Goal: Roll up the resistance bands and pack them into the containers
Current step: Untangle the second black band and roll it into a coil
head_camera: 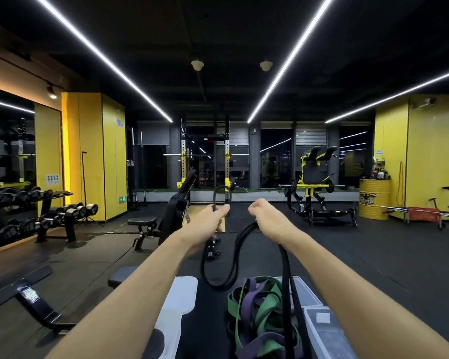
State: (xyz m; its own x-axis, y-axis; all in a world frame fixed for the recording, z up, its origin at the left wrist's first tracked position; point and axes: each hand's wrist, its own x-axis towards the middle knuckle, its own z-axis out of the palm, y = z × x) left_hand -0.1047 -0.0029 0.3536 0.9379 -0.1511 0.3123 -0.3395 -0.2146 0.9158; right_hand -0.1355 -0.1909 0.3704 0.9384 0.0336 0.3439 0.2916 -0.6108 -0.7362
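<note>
I hold a long black resistance band out in front of me with both arms stretched. My left hand pinches one end, and a small loop of band sticks up above its fingers. My right hand grips the band further along; from it the band sags in a loop between the hands and hangs straight down. Below lies a tangled heap of green and purple bands. A clear plastic container sits at the heap's right. White lids lie to the left.
I stand in a gym with a dark rubber floor. An adjustable bench and a squat rack stand ahead. A dumbbell rack is at the left, a yellow machine and a yellow drum at the right.
</note>
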